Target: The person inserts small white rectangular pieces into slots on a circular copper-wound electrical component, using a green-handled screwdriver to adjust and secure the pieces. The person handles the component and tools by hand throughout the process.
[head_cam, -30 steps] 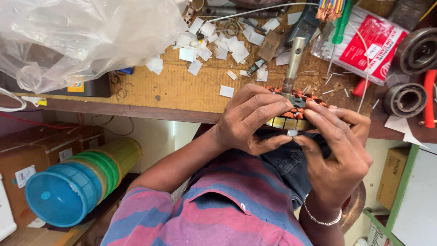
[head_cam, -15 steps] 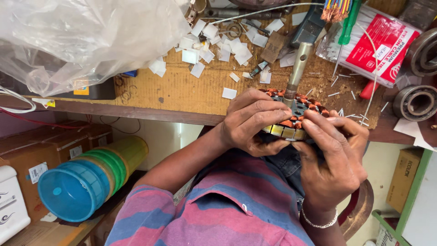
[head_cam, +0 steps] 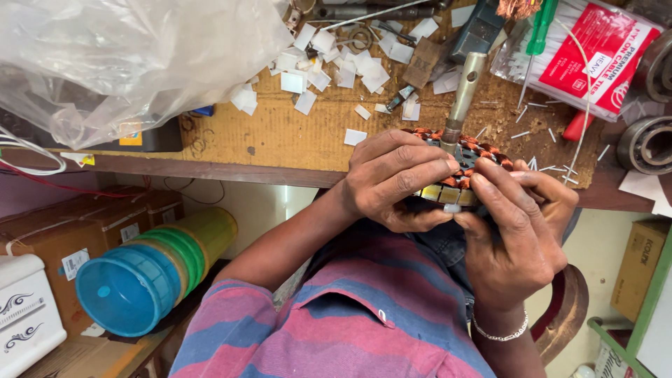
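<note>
A round motor stator [head_cam: 448, 191] with copper-coloured windings and pale laminations is held at the near edge of the wooden workbench [head_cam: 280, 133]. Its metal shaft [head_cam: 463, 91] points away from me over the bench. My left hand [head_cam: 395, 178] wraps the stator from the left, fingers laid over the top. My right hand [head_cam: 514, 238], with a bracelet at the wrist, grips it from the right, fingertips pressing on the windings by a small white strip. Most of the stator is hidden by my fingers.
Several white paper slips [head_cam: 336, 59] litter the bench. A clear plastic bag [head_cam: 126, 56] lies at the left, with a red packet [head_cam: 595, 52], a green screwdriver [head_cam: 540, 28] and bearings [head_cam: 647, 143] at the right. Stacked plastic tubs [head_cam: 133, 287] and cardboard boxes [head_cam: 56, 238] sit below.
My right hand has closed in over the stator and its fingers have shifted along the windings. My left hand keeps its grip. The view has moved slightly.
</note>
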